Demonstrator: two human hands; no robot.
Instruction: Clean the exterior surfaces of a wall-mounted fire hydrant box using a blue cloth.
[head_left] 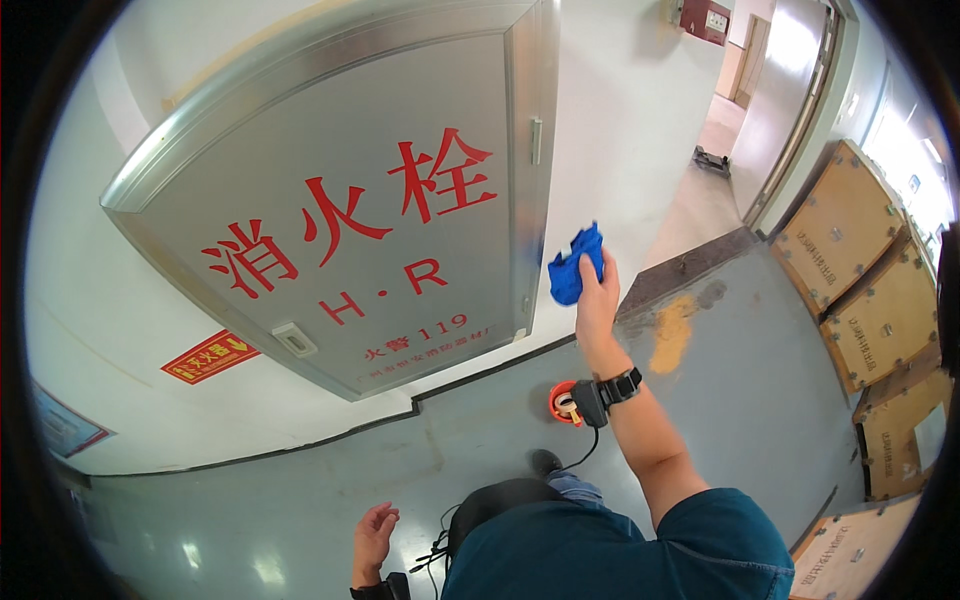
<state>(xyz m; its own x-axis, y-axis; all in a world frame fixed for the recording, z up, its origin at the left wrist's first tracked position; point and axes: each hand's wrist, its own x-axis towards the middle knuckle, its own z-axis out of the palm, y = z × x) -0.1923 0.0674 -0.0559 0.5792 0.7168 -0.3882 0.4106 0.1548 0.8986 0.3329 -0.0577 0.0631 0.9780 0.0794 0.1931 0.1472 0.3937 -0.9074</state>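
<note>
Crumpled blue cloth (pixel 574 265) sits bunched in the right hand (pixel 596 296), whose fingers close round it, raised just beside the right edge of the grey metal wall cabinet door with red lettering (pixel 370 200). Left hand (pixel 372 532) hangs low over the grey floor (pixel 300 500), loosely half-curled and holding nothing. An orange tape roll (pixel 563 402) lies on the floor near the wall's base.

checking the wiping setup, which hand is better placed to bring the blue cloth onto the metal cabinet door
Right, most likely. The right hand already grips the blue cloth, raised beside the door's right edge. The left hand hangs low and empty, far from it.
</note>
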